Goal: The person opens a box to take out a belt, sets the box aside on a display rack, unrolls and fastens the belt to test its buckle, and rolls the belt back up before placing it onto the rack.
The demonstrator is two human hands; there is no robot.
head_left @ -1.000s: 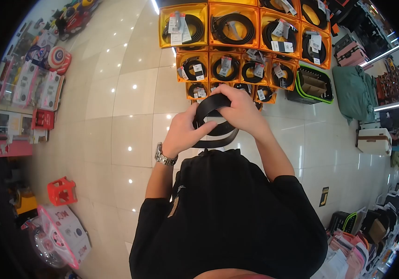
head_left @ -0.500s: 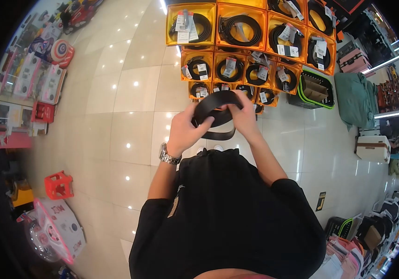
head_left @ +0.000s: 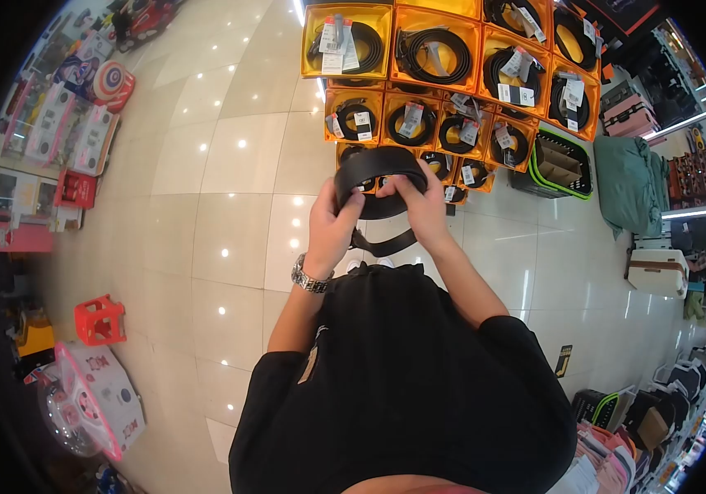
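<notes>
A black belt (head_left: 380, 163), coiled in loose loops, is held up in front of my chest. My left hand (head_left: 332, 219) grips the coil's left side, thumb inside the loop and a metal watch (head_left: 310, 275) on the wrist. On the right side, my right hand (head_left: 424, 206) has its fingers closed on the band. One loose length of the belt hangs below the coil between the hands. Beyond it stand orange boxes (head_left: 437, 53), each with a coiled, tagged black belt inside.
A black basket with a green rim (head_left: 561, 162) stands right of the boxes, beside a green covered bundle (head_left: 631, 185). A white suitcase (head_left: 657, 272) is farther right. To the left are a red stool (head_left: 99, 319) and a pink-and-white toy (head_left: 104, 395) on the tiled floor.
Both hands have shifted slightly, and the belt coil has opened wider. The hanging length now droops lower in a curve. The view has moved a little.
</notes>
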